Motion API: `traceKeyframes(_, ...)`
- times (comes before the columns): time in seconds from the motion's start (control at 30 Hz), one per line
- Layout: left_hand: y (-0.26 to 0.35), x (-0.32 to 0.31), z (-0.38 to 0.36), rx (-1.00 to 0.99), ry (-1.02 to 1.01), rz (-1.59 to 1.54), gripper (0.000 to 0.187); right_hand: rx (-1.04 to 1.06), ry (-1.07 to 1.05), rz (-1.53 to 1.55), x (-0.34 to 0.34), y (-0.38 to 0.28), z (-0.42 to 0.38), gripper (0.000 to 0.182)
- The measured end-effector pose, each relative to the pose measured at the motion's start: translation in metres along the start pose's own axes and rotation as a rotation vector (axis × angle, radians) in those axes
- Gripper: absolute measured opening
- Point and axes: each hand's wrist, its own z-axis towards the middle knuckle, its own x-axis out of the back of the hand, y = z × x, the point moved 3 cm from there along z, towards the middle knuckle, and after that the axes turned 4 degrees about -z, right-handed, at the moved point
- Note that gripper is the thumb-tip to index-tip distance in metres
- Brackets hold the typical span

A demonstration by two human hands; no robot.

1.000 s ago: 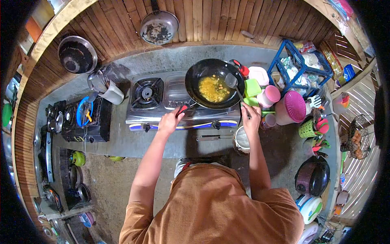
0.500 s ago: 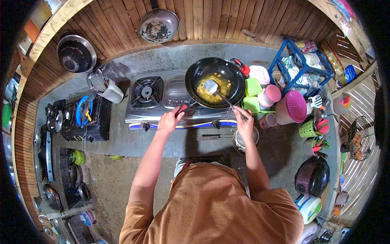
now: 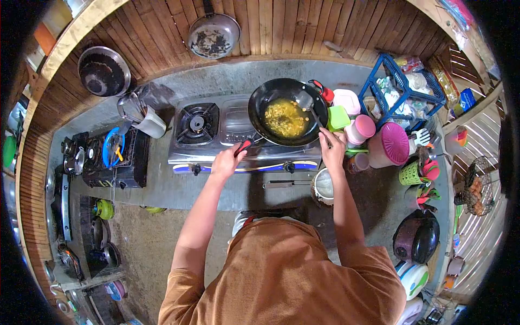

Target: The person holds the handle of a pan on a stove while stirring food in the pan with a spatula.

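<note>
While left hand (image 3: 226, 161) grips the wok (image 3: 287, 111) handle and right hand (image 3: 332, 147) clutches the spatula (image 3: 306, 101) at wok's 2 o'clock — pan's on the rt burner of the stove (image 3: 238, 135) — a hard scrape prob flings egg mix (image 3: 285, 117) out.

To my right: blue wire rack (image 3: 402, 89) of packets, pink ribbed plastic jar (image 3: 388, 143), dark round rice cooker (image 3: 416, 236). To my left: white blender jug (image 3: 142, 115).

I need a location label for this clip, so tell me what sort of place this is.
Most likely a simple home kitchen. A steel two-burner gas stove sits on a grey counter, a black wok of yellow food stands on it, and blackened pans hang on the wooden slat wall.
</note>
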Motion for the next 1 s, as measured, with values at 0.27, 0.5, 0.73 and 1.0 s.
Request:
traceKeyframes(0.27,0.001,0.000,-0.001,0.036,-0.030,0.018,0.049,-0.078,-0.049,0.311,-0.024,-0.009,-0.013,0.018)
traceKeyframes(0.5,0.001,0.001,0.000,0.042,-0.039,0.019,0.048,-0.108,-0.012,0.343,-0.003,-0.009,-0.022,0.017)
traceKeyframes(0.73,0.000,0.000,0.001,0.016,-0.025,0.010,0.046,0.025,0.039,0.026,0.030,0.001,-0.017,0.020)
traceKeyframes(1.0,0.004,0.004,0.000,0.023,-0.033,0.027,0.045,-0.052,0.005,0.044,0.037,-0.003,-0.033,0.017)
